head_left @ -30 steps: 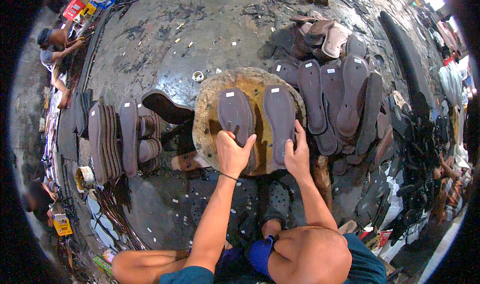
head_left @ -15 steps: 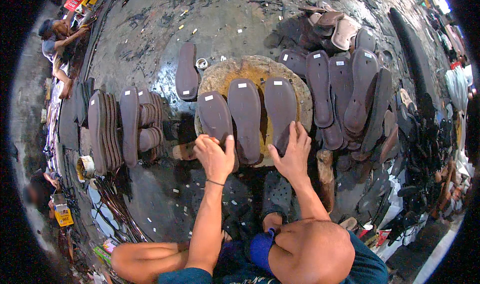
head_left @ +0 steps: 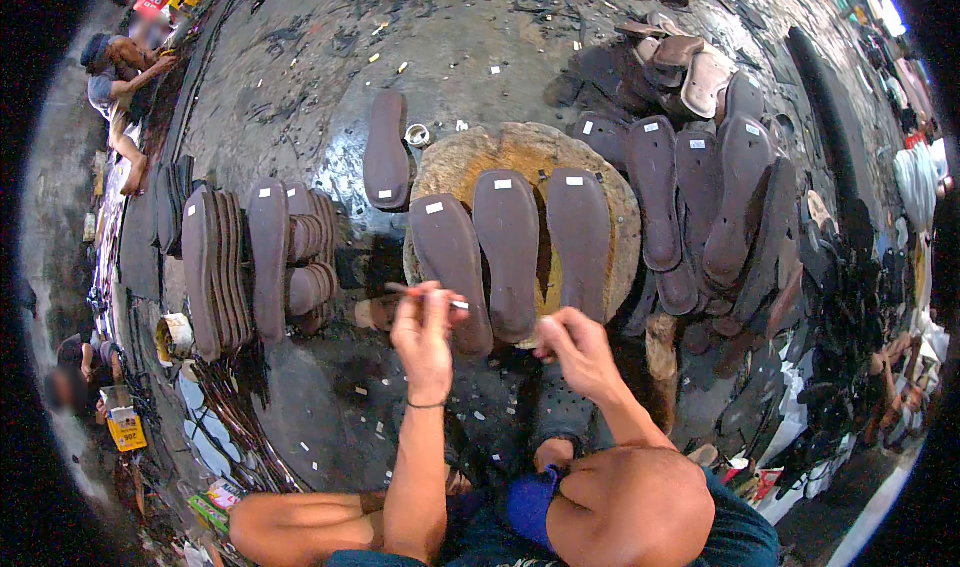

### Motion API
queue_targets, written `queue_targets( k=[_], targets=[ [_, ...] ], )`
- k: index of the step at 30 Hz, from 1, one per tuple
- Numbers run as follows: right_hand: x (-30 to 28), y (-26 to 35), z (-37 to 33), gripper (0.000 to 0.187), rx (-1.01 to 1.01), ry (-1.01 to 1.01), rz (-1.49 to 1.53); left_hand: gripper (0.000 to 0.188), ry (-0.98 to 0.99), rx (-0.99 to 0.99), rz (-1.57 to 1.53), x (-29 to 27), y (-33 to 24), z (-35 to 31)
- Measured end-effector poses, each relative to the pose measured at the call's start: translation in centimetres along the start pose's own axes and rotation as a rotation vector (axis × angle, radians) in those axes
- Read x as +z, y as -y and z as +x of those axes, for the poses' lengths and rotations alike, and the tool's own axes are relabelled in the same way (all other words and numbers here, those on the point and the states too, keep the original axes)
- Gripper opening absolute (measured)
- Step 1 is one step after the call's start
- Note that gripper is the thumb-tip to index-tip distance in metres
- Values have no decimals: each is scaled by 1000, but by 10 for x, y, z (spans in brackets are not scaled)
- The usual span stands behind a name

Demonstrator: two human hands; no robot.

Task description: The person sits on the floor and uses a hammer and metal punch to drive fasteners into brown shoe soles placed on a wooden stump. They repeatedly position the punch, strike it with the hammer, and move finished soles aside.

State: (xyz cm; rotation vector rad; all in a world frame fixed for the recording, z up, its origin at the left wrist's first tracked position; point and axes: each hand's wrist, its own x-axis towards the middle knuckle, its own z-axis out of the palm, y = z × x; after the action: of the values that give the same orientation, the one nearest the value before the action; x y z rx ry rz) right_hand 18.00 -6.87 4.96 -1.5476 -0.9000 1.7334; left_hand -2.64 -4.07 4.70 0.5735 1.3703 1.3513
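Note:
My left hand [head_left: 424, 345] is closed round a slim stick-like tool [head_left: 400, 289], dark at one end, with red and a white tip at the other; its exact kind is unclear. It hovers beside the lower part of the left brown shoe sole [head_left: 446, 257]. My right hand [head_left: 578, 349], fingers curled together, is just below the right sole [head_left: 578, 229]; whether it pinches anything is hidden. Between these lies the middle sole [head_left: 505, 247]. All three soles carry small white labels at their far ends and rest on a round, worn block [head_left: 621, 212].
Stacked soles [head_left: 205, 277] stand on the left, with more soles [head_left: 655, 192] piled on the right. A single sole [head_left: 387, 142] lies beyond the block, near a small roll [head_left: 417, 135]. Scraps litter the floor. Another person [head_left: 125, 87] sits at far left.
Both hands have drawn back from the soles toward me; the right hand's fingers, spread on the right sole before, are now curled. The tool shows more clearly. The view has shifted slightly.

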Motion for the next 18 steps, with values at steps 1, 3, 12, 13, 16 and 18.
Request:
queue_targets(
  k=[1, 3, 12, 13, 16, 18],
  targets=[
    [-8, -10, -6, 24, -137, -163, -223, 19, -66, 59, 145, -25, 8, 14],
    [-35, -31, -25, 20, -356, -544, -426, 18, -84, 74, 283, -40, 23, 30],
    [-147, -159, -178, 85, 326, -608, -974, 21, -54, 300, 251, -8, -20, 171],
    [-157, -184, -186, 78, 304, -527, -819, 22, -87, 408, 563, 3, -29, 197],
    [-163, -224, -199, 58, 126, -555, -683, 25, -104, 684, 757, 6, -21, 279],
    [-162, -224, -215, 59, 130, -595, -633, 24, -78, 621, 839, 9, -9, 312]
  ],
)
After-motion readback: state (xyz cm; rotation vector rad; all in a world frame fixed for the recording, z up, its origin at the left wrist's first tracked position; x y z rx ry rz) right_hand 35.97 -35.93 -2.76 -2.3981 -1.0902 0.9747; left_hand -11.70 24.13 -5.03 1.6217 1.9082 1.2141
